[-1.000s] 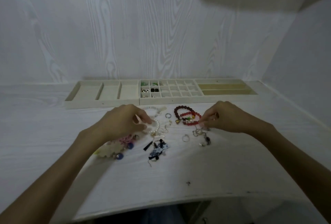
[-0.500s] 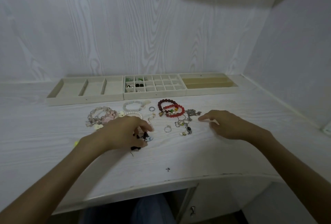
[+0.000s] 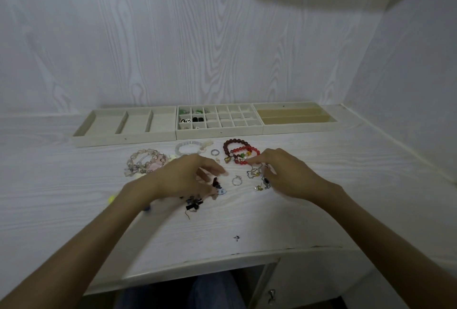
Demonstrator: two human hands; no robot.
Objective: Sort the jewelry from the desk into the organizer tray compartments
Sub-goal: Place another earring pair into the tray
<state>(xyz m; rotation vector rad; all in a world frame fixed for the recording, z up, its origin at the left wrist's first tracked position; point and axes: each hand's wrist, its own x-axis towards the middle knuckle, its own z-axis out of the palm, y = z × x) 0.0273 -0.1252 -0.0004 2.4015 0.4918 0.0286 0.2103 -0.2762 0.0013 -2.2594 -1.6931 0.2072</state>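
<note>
your knees show under the desk's (image 3: 247, 229) near edge, where a small dark mark sits alone. just beyond it your left hand (image 3: 188, 180) hangs over the dark earrings (image 3: 194, 203), fingers curled down toward a black-and-white piece (image 3: 218, 186) at its fingertips; whether it has anything pinched, you cannot tell. your right hand (image 3: 284, 172) reaches in from the right with fingers bent over the tangle of thin chains (image 3: 256, 174), fingertips right at the near rim of the red bead bracelet (image 3: 243, 156); a grip there cannot be confirmed either.

between your hands lies a thin silver ring (image 3: 236, 180), touching neither. past it a thicker ring (image 3: 215, 152) sits toward the trays, with the dark red bracelet (image 3: 231, 146) overlapping the red one on its far side. left of those lies a clear bead bracelet (image 3: 189, 149), and further left a heap of pink bracelets (image 3: 146, 162), just beyond your left wrist.

along the desk's far edge runs the organizer tray (image 3: 220, 132) in three sections, its long axis left to right: wide compartments left, a small-cell grid in the middle with a few pieces in its left cells, long slots right. the grid lies straight ahead of both hands, well apart from the pile. the earrings are under your left hand, so that hand looks the nearer one for the carry forward; the bracelets lie closer to your right.
</note>
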